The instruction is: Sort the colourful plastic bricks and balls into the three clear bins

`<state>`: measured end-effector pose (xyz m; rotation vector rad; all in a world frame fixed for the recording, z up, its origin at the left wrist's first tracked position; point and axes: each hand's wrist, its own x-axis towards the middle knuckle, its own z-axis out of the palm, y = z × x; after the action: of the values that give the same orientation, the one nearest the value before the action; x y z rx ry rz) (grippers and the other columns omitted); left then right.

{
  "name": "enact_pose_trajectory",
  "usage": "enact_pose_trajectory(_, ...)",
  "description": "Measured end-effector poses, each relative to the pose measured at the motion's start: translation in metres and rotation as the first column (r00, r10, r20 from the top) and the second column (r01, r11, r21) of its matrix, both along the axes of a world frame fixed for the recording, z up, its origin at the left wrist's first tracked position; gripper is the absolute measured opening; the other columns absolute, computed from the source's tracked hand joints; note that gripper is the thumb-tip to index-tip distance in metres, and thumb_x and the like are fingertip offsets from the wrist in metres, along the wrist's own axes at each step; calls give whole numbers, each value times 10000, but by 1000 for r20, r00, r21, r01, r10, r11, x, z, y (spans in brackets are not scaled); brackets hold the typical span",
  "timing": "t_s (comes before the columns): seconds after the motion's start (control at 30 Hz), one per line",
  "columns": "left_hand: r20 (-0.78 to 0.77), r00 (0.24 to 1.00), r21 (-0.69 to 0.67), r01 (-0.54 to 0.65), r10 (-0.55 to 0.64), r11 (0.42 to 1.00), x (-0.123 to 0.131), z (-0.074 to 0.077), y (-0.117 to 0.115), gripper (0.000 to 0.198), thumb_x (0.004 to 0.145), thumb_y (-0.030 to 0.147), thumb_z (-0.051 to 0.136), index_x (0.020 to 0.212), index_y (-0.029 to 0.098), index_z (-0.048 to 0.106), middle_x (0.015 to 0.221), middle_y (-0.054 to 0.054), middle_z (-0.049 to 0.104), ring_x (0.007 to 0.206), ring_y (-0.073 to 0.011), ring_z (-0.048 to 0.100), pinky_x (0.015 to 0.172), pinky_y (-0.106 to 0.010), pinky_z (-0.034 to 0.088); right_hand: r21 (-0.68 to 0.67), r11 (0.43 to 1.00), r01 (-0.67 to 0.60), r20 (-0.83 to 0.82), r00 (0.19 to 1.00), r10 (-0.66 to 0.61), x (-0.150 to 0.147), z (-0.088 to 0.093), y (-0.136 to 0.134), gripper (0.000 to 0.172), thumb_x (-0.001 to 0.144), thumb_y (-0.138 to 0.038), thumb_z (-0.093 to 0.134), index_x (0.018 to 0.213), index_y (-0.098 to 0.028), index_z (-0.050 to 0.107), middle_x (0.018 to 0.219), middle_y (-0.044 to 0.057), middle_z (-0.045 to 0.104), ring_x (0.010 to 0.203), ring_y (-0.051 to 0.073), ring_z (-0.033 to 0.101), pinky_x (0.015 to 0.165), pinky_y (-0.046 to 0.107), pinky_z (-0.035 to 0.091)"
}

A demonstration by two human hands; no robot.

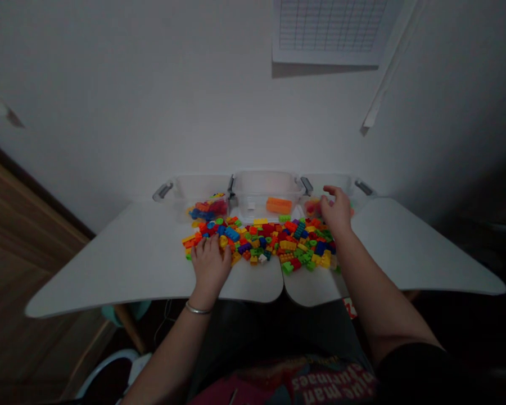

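Note:
Multicoloured plastic building bricks (274, 239) lie in a wide loose pile across the middle of the white table. At the pile's left end rests my left hand (211, 261), its fingers spread over the bricks and the thumb held apart; nothing shows in its grasp. My right hand (338, 211) hangs over the right clear plastic box (331, 183), index finger and thumb apart, with no brick visible between them. Coloured pieces in that box are partly hidden by the hand. The left clear box (198, 184) holds several red, blue and yellow pieces.
Between the side boxes, a middle clear box (270, 183) has an orange block (279, 205) and a small white piece (251, 206) in its front part. Behind them rises a wall with a gridded sheet (329, 28). The table (152, 264) has curved front edges meeting at a seam.

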<state>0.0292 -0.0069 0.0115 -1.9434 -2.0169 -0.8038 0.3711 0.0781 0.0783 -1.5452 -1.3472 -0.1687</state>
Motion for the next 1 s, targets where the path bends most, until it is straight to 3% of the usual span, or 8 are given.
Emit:
enact_pose_trajectory(0.17,21,1000,-9,1,-1,1000,0,-1,1,537,925,392,413,1330,72,560,1275,-193,649,1269,-380,491,1092,-552,321,83,982,-171,81,983,165,-47,-19,-57,340,876,-292,460,1150,-164,614,1130,138,678,1070,263,595,984,446,458)
enact_pose_trajectory(0.33,29,999,19,18,-18,1000,0,-1,0,560,925,401,422,1358,65,539,1315,-187,621,1311,-387,435,1124,-547,294,-61,934,-353,364,863,350,-89,-52,-95,348,905,-268,482,1214,-176,611,1248,123,659,1207,264,546,1096,464,377)
enact_pose_trajectory(0.47,41,998,53,41,-43,998,0,1,-4,543,922,390,431,1359,86,542,1327,-166,616,1340,-383,400,1148,-537,268,-158,905,-394,423,802,423,-97,-65,-97,340,899,-242,506,1203,-169,639,1249,116,666,1225,262,542,1104,446,381)
enact_pose_trajectory(0.77,139,976,169,142,-166,975,-13,3,-2,482,924,375,447,1333,143,555,1361,-142,590,1373,-318,387,1174,-527,244,-70,919,-387,408,830,381,-96,-82,-88,253,929,-226,505,1112,-167,669,1138,113,713,1082,253,625,984,428,472)
enact_pose_trajectory(0.87,159,982,178,77,-105,981,-34,13,11,437,923,374,448,1260,154,619,1330,-141,610,1309,-305,452,1140,-496,307,-68,920,-386,398,835,380,-97,-85,-86,232,938,-236,508,1094,-183,672,1110,107,724,1051,251,643,956,423,482)
enact_pose_trajectory(1.0,164,986,65,24,-34,998,-63,36,36,394,899,285,439,1199,155,660,1229,-127,675,1178,-276,567,1091,-459,368,-81,919,-386,393,835,385,-97,-86,-84,217,940,-239,518,1083,-194,675,1092,101,731,1031,252,653,938,421,487)
